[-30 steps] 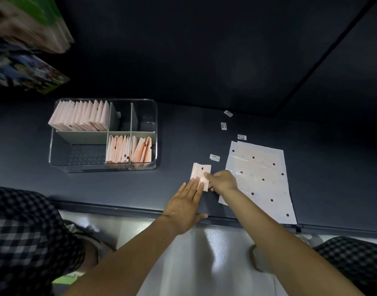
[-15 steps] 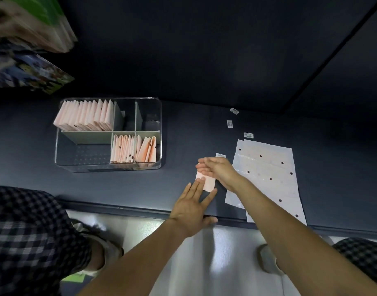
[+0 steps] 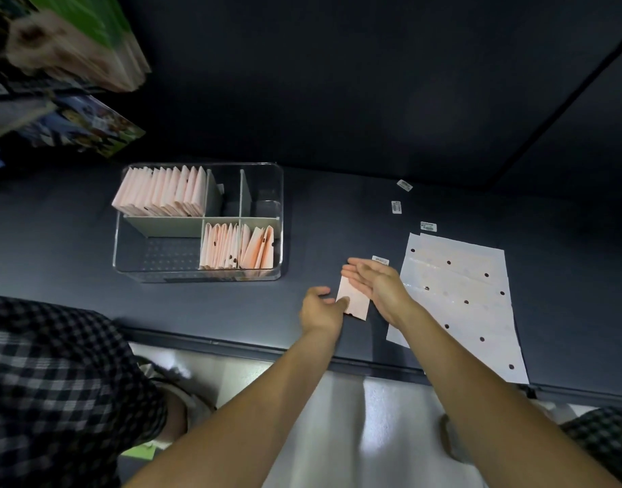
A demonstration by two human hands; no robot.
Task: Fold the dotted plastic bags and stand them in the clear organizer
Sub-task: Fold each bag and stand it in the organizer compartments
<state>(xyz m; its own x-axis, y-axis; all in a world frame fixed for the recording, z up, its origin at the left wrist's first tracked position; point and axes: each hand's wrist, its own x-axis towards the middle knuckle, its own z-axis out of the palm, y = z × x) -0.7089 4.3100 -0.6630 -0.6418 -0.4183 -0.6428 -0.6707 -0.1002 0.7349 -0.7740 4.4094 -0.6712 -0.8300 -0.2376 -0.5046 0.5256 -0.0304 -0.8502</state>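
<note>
At centre-left of the frame the clear organizer (image 3: pixel 197 220) held two rows of folded bags. Lower centre, the left hand (image 3: pixel 320 308) pinched the folded bag (image 3: pixel 353 301) on the counter (image 3: pixel 337 206)—the right hand (image 3: pixel 376 280), fingers straight, pressed it. Creasing it flat first would help it stand. Rightward lay flat dotted bags (image 3: pixel 457 294), count unclear—and four small labels (image 3: pixel 396 207).

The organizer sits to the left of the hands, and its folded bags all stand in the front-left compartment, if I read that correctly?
Not quite. In the head view the organizer does sit left of the hands, but its front-left compartment holds none. The folded bags stand in the back-left and front-right compartments.
</note>
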